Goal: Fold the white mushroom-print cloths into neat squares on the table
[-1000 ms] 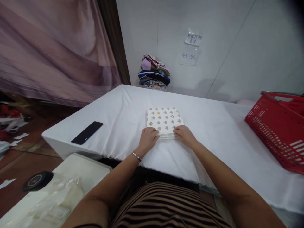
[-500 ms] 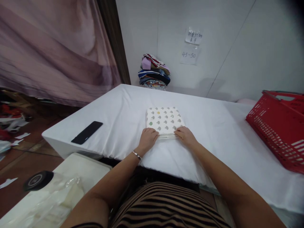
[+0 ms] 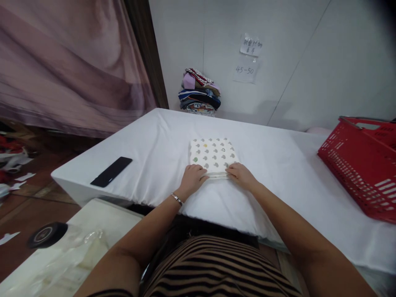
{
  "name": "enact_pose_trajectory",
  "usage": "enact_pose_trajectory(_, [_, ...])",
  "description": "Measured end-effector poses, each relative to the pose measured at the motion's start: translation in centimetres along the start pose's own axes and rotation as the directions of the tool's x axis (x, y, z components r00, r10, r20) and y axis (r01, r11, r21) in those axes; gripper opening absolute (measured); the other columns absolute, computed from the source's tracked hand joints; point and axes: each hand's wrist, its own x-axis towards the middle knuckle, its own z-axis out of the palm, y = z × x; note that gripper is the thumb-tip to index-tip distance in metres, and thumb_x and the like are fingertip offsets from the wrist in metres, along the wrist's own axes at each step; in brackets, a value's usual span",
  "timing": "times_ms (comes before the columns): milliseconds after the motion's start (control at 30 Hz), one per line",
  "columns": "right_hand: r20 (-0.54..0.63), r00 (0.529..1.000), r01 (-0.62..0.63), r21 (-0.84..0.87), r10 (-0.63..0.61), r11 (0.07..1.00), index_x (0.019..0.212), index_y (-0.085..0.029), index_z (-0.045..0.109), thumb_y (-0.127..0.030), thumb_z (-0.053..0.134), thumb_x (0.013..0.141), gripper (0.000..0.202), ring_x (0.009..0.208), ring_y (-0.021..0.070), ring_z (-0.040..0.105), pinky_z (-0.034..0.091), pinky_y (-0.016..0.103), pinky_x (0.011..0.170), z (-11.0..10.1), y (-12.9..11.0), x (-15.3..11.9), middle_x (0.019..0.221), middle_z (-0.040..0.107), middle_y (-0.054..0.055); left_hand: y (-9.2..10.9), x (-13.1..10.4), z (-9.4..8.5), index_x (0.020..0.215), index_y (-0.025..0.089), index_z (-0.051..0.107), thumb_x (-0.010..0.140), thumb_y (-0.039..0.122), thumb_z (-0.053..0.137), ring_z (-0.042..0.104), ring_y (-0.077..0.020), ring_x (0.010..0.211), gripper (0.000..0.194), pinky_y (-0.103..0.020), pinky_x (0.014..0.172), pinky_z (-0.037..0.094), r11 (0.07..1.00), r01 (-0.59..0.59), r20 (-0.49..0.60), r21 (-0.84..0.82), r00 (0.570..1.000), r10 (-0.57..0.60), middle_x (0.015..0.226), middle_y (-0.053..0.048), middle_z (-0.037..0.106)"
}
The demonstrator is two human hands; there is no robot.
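A folded white cloth point(image 3: 214, 153) with grey mushroom-like prints and a few coloured ones lies flat on the white-covered table point(image 3: 272, 165). My left hand point(image 3: 193, 178) grips its near left corner, fingers curled over the top and thumb at the front edge. At the near right corner, my right hand point(image 3: 240, 175) pinches the cloth in the same way. Several folded layers show along the front edge between the two hands. The fingertips' undersides are hidden.
A black phone-like slab point(image 3: 111, 171) lies on the table's left part. The red basket point(image 3: 365, 165) stands at the right. Folded clothes point(image 3: 200, 93) are stacked by the wall. Lower left, a pale surface point(image 3: 108, 220) bears a black tape roll point(image 3: 48, 235) and clear plastic.
The whole view has shifted very slightly. Both hands keep their places at the near corners of the cloth, which looks the same.
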Motion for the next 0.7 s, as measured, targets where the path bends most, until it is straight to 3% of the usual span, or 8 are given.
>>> enact_pose_trajectory(233, [0.044, 0.999, -0.026, -0.020, 0.027, 0.999, 0.101, -0.022, 0.070, -0.023, 0.048, 0.091, 0.024, 0.092, 0.0219, 0.055, 0.044, 0.036, 0.082, 0.1, 0.4, 0.6, 0.100, 0.065, 0.009, -0.1, 0.7, -0.3, 0.089, 0.023, 0.069, 0.089, 0.035, 0.056, 0.056, -0.0209, 0.087, 0.017, -0.039, 0.082, 0.039, 1.000, -0.015, 0.049, 0.020, 0.999, 0.014, 0.090, -0.004, 0.064])
enact_pose_trajectory(700, [0.153, 0.988, 0.033, -0.106, -0.017, 0.994, 0.103, -0.018, 0.066, -0.026, 0.047, 0.092, 0.024, 0.090, 0.0216, 0.052, 0.040, 0.034, 0.080, -0.9, -0.5, 1.0, 0.100, 0.063, 0.010, 0.3, 2.4, -1.4, 0.091, 0.018, 0.063, 0.090, 0.016, 0.046, 0.056, -0.0198, 0.083, 0.017, -0.034, 0.073, 0.039, 0.939, -0.285, 0.256, 0.191, 0.938, 0.233, 0.088, -0.006, 0.062])
